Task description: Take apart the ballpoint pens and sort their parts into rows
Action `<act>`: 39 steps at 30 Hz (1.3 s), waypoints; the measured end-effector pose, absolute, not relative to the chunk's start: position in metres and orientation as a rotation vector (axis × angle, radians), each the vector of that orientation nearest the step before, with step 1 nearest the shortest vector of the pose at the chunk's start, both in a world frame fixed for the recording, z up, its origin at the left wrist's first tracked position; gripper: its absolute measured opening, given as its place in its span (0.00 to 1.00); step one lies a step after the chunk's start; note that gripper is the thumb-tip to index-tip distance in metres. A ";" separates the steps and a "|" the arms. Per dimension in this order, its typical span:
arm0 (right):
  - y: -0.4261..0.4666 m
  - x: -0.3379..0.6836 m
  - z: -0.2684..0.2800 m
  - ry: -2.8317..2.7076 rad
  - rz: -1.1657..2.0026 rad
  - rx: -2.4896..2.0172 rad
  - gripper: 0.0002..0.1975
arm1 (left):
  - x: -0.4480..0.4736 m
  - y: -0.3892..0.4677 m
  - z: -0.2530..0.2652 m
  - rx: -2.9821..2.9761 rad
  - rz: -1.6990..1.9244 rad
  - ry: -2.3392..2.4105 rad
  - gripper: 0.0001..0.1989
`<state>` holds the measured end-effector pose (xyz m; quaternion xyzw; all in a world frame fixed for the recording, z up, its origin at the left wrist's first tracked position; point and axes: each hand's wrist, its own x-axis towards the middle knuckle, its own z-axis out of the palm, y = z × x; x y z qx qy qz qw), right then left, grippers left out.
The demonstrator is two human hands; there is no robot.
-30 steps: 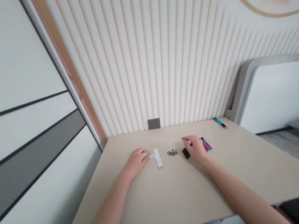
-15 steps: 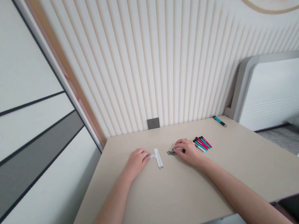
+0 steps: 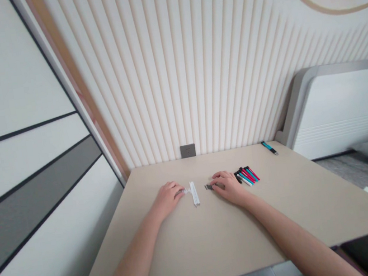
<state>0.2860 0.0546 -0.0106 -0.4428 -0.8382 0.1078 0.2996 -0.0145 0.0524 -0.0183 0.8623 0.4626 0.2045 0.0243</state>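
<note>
My left hand (image 3: 169,197) rests on the table with its fingertips at a small row of pale coil springs (image 3: 187,191), thumb and fingers slightly apart. Just right of the springs lie several thin white pen refills (image 3: 194,194), side by side. Over a cluster of small dark grey pieces (image 3: 208,187) lies my right hand (image 3: 228,188), its fingers spread and partly covering them. Those pieces are too small to name. Close beyond this hand are several pen barrels (image 3: 249,176) in red, teal and white, with small black parts (image 3: 237,177) at their left.
A teal and black pen (image 3: 269,148) lies at the table's back right corner. The beige table (image 3: 199,245) meets a ribbed wall (image 3: 160,68) with a dark socket (image 3: 187,151). A cabinet (image 3: 35,200) stands left, a bed headboard (image 3: 347,110) right.
My right hand's fingers have lowered and spread over the dark pieces. Black parts beside the barrels now show more clearly. My left hand stays nearly still; the view shifts slightly.
</note>
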 end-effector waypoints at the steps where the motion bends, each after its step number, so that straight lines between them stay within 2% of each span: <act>1: 0.054 0.287 -0.010 -2.216 0.284 -1.176 0.09 | -0.014 0.052 -0.018 2.670 0.632 1.431 0.10; 6: 0.062 0.299 -0.007 -2.135 0.237 -1.228 0.11 | -0.014 0.053 -0.019 2.653 0.637 1.442 0.11; 12: 0.084 0.325 -0.015 -1.873 0.110 -1.502 0.11 | -0.014 0.052 -0.017 2.642 0.624 1.453 0.11; 17: 0.089 0.338 -0.020 -1.840 0.126 -1.615 0.11 | -0.014 0.052 -0.017 2.629 0.628 1.455 0.11; 28: 0.076 0.329 -0.017 -2.225 0.239 -1.463 0.12 | -0.014 0.052 -0.016 2.627 0.629 1.443 0.10; 39: 0.077 0.327 -0.016 -2.241 0.274 -1.421 0.12 | -0.013 0.052 -0.017 2.641 0.612 1.445 0.10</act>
